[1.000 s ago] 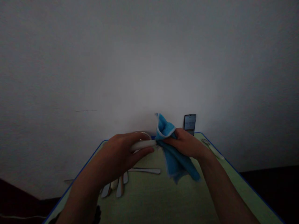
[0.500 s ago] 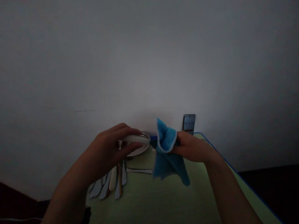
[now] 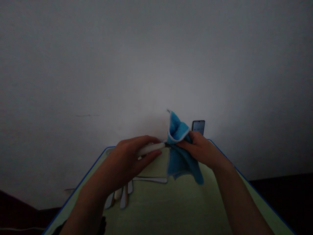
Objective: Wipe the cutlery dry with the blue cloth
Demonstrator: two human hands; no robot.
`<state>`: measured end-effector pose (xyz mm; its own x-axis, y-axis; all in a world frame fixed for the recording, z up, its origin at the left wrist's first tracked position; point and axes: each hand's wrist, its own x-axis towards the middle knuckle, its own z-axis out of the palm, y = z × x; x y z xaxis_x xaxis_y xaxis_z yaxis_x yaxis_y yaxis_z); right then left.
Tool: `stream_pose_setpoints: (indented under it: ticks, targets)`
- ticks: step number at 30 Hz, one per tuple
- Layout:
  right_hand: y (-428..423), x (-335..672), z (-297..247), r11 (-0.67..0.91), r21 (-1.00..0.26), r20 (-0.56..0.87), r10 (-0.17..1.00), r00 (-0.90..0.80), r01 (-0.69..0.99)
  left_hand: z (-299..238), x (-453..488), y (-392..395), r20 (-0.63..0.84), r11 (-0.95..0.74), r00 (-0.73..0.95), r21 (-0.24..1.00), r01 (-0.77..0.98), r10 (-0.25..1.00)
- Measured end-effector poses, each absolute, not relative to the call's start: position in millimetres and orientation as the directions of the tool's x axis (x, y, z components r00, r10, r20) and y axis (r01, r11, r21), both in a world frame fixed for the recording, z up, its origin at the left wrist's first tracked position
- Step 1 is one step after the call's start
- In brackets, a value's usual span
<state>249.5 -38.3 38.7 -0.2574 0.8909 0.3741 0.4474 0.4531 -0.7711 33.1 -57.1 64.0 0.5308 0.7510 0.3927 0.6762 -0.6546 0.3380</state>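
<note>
The left hand (image 3: 129, 155) grips one smooth white handle (image 3: 151, 149); the right hand (image 3: 204, 148) pinches one blue, pale-edged cloth (image 3: 183, 163). One phone (image 3: 198, 126) stands behind.

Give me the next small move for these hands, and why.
Probably draw the blue cloth rightward along the utensil: the left hand grips its white handle, while the right hand pinches the cloth, which hides the utensil's far end.

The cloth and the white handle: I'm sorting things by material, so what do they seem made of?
Cloth: soft fabric, perhaps microfibre or terry, going by its fuzzy blue surface, loose folds and pale edging. White handle: probably plastic, smooth and pale, though dim light leaves painted wood possible.
</note>
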Motion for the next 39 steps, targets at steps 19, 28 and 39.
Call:
stream_pose_setpoints:
  ticks: [19,28,39]
  targets:
    - [-38,249,38,0.43,-0.795,0.364,0.902,-0.231,0.427,66,29,-59,0.437,-0.637,0.481,0.359,0.682,0.76]
    - [-25,223,21,0.167,-0.961,0.153,0.985,0.081,-0.222,69,41,-61,0.203,-0.573,0.535,0.315,0.757,0.82]
    - [-28,226,19,0.371,-0.925,0.369,0.929,-0.034,0.079,65,42,-60,0.153,-0.575,0.561,0.361,0.734,0.813]
